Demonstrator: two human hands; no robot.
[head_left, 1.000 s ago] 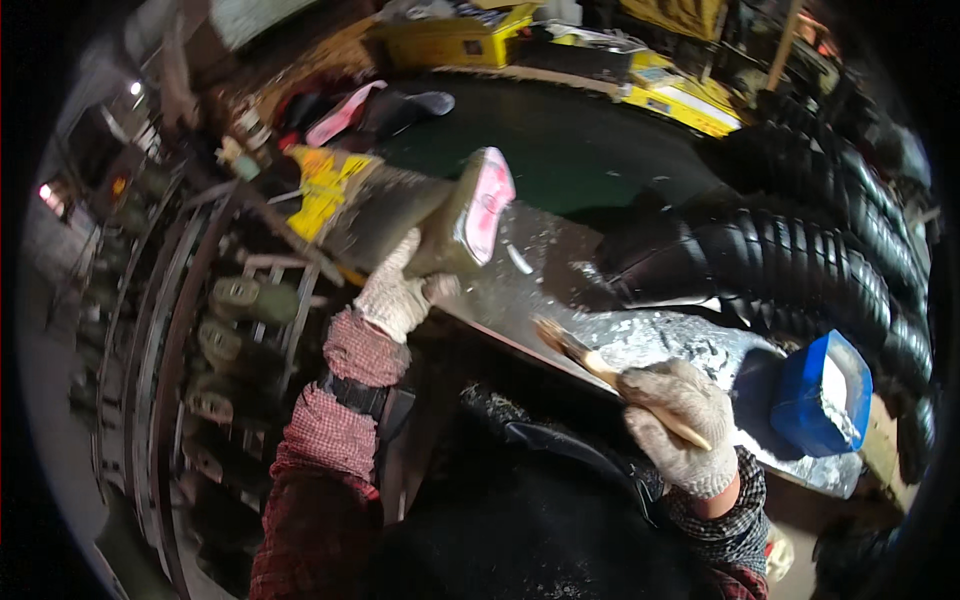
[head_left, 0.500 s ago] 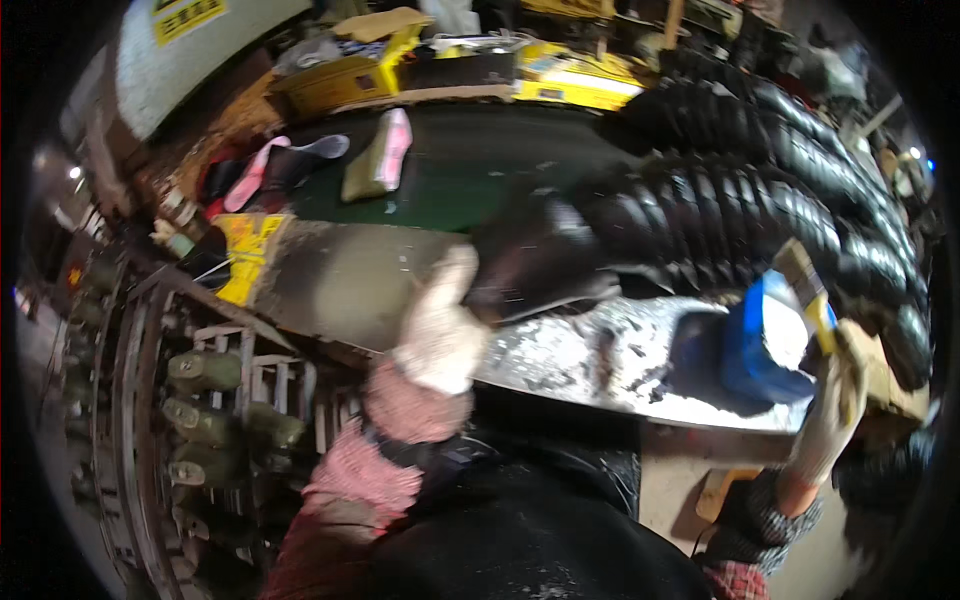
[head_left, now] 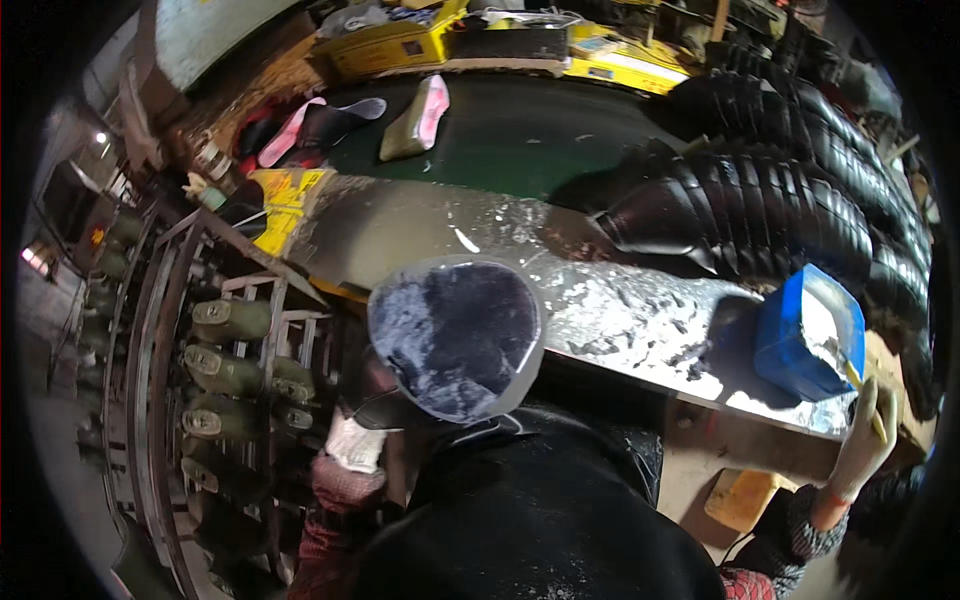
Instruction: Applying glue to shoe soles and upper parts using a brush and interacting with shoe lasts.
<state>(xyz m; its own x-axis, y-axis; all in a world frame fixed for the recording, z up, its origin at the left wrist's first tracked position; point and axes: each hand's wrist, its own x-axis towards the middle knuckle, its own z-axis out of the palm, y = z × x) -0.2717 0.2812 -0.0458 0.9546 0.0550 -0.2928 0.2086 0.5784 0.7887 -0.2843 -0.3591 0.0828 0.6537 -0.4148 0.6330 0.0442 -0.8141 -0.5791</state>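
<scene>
My left hand (head_left: pixel 352 440), in a white glove, is low at my left and grips a dark rubber boot (head_left: pixel 455 335) from below. The boot's rounded end, smeared whitish at its rim, faces me. My right hand (head_left: pixel 862 440), also gloved, is at the far right just below a blue tub (head_left: pixel 805 325) and is closed on a thin yellow-handled brush (head_left: pixel 868 398) that points up toward the tub. The tub stands on a metal bench top (head_left: pixel 620 310) spattered with white paste.
Rows of black rubber boots (head_left: pixel 770 200) lie packed along the right. A green belt (head_left: pixel 530 125) behind the bench carries a cream and pink shoe piece (head_left: pixel 418 118). Yellow boxes (head_left: pixel 400 45) stand at the back. A rack of lasts (head_left: pixel 235 370) fills the left.
The cream and pink piece left my left hand and now lies on the belt. My left hand took a black boot and brought it down close to me. My right hand swung right to the blue tub.
</scene>
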